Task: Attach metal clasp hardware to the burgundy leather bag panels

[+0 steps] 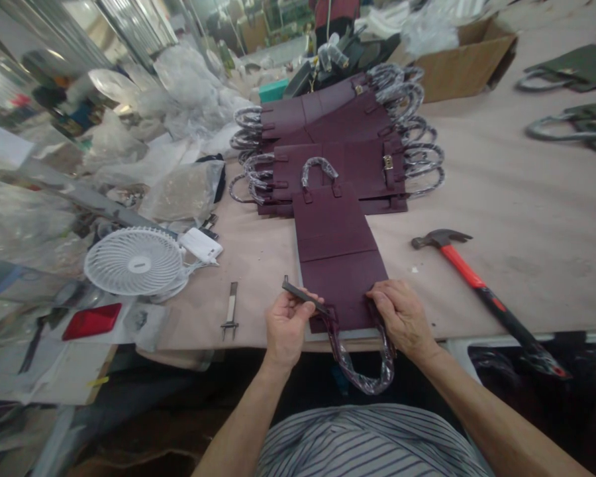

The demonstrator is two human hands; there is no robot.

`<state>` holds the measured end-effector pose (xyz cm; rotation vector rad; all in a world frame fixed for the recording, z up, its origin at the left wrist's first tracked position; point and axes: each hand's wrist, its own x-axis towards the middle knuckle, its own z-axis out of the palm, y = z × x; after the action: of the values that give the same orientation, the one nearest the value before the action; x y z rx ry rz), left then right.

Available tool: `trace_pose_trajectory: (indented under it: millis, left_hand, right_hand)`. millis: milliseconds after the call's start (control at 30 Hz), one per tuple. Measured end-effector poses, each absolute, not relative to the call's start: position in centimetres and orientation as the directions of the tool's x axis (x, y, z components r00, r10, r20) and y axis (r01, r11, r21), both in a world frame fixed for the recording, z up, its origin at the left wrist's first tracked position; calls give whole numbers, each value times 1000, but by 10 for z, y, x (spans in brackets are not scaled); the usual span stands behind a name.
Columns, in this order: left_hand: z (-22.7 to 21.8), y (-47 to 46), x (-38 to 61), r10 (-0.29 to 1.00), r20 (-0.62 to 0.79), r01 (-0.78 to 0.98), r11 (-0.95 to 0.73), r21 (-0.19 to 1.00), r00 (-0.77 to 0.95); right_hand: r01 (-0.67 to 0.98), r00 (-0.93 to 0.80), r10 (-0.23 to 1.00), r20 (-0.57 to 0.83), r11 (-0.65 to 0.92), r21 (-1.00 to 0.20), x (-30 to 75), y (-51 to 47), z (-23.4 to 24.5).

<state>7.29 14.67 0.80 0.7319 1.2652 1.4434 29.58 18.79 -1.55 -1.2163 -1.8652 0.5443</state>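
In front of me lies a flat burgundy bag panel (341, 248), with a plastic-wrapped handle at each end. The near handle (367, 381) hangs over the table's front edge. My left hand (289, 323) grips a dark narrow metal tool (302, 293), its lower end at the left base of that handle. My right hand (401, 317) is closed at the handle's right base, its fingertips partly hidden. To the right rests a claw hammer (479, 285) with a red and black grip. A small pronged metal tool (231, 311) sits on the left.
Beyond the panel, more burgundy bag panels (332, 159) are stacked, their wrapped handles sticking out both sides. A white fan (135, 262), a white box (200, 245) and a red object (92, 321) are at left. A cardboard box (459, 63) and dark green bags (586, 122) lie farther back.
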Motion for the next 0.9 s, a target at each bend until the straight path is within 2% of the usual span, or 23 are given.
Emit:
trace_pose_trajectory:
  millis: [267, 500, 600, 733, 900]
  left_hand:
    - [-2, 142, 91, 992, 58, 28, -55, 998, -116]
    - [-11, 135, 87, 961, 274, 405, -238, 883, -33]
    - [-14, 134, 86, 967, 248, 431, -204, 879, -50]
    - [-16, 134, 87, 982, 149, 359, -99, 928, -114]
    - [-16, 136, 91, 983, 155, 308, -117, 944, -102]
  right_hand:
    - [527, -182, 906, 383, 418, -740, 296, 187, -16]
    - [532, -185, 900, 396, 430, -730, 296, 187, -15]
    - [532, -183, 900, 397, 430, -729, 296, 188, -15]
    - [532, -187, 892, 411, 444, -721, 296, 188, -14]
    - [530, -190, 890, 414, 448, -720, 297, 188, -15]
